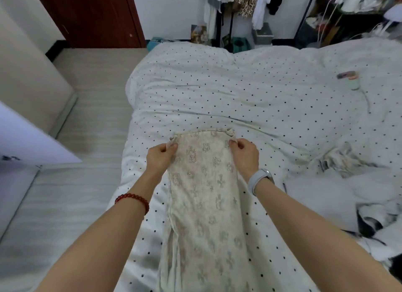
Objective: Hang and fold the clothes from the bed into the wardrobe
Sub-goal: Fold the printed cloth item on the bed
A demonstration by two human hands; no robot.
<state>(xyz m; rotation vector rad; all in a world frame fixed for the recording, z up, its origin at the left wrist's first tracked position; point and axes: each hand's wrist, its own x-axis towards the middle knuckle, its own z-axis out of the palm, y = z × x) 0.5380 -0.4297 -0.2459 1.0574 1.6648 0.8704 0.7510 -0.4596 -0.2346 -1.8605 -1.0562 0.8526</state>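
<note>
left hand [159,158] pinches the top left corner of the long cream patterned cloth garment [206,204] | right hand [244,153] pinches its top right corner | garment lies flat on the white black-dotted bed cover [239,85] | more crumpled white clothes [348,183] lie on the bed, right | clothes hang on the black rack [243,2] behind

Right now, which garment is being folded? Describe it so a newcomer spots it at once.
Start at the polka-dot bed and look to its near edge. A long cream garment lies lengthwise there, both hands pinching its far corners. Unlike the crumpled clothes pile to its right, it lies flat and bears a faint cross-and-animal pattern.
</note>
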